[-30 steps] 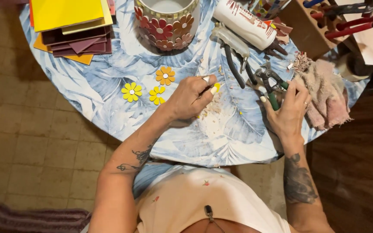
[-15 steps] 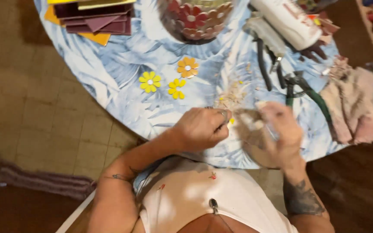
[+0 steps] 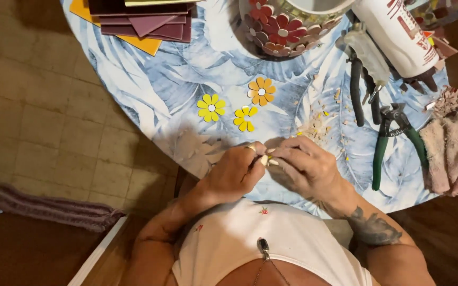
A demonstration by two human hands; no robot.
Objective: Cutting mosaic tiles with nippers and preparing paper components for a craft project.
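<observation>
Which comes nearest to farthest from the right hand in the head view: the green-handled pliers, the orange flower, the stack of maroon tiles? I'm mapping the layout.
Measured from the right hand:
1. Green-handled pliers, just to its right on the table.
2. Orange flower, farther up the table, slightly left.
3. Stack of maroon tiles, at the far left edge, well beyond the rest.

Tablecloth (image 3: 149,90): smooth, slight sheen, leaf print. Flower tiles (image 3: 211,107): glossy ceramic look. Pliers (image 3: 393,143): dark matt metal, green plastic-coated handles. Rag (image 3: 454,153) at right edge: rough pink cloth. Tile stack (image 3: 144,21) at top edge: matt. Floor (image 3: 38,122): dull tile.
</observation>
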